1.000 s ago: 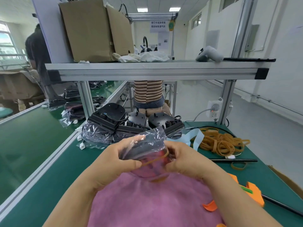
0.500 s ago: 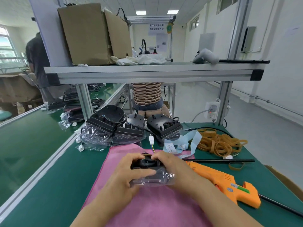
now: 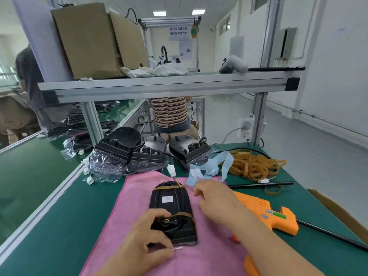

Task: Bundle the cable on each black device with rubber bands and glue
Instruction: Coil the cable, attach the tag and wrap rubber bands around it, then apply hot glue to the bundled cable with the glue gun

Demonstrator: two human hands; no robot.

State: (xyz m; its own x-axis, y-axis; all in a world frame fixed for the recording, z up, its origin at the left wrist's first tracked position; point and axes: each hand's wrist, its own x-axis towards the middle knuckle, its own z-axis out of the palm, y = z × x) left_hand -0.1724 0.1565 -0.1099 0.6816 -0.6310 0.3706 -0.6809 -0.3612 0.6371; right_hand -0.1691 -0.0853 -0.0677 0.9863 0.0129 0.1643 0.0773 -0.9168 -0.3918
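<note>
A black device (image 3: 171, 204) in clear film lies flat on the pink cloth (image 3: 131, 198), with one rubber band across its far end and another over the coiled cable (image 3: 175, 221) at its near end. A white connector (image 3: 171, 170) on thin wires sticks out beyond the far end. My left hand (image 3: 147, 242) grips the device's near left corner, thumb by the cable. My right hand (image 3: 216, 198) hovers just right of the device, fingers apart, holding nothing. An orange glue gun (image 3: 268, 216) lies on the table to the right. A pile of rubber bands (image 3: 254, 165) sits at the back right.
Several more black devices (image 3: 139, 148) in clear bags are stacked at the back of the green table (image 3: 49, 216). Blue label strips (image 3: 211, 170) lie behind the cloth. A black rod (image 3: 260, 184) lies before the bands. A shelf (image 3: 159, 86) spans overhead.
The device, held up in both hands a second ago, now lies flat on the cloth. My right hand has let go and moved to the right; my left hand still holds it.
</note>
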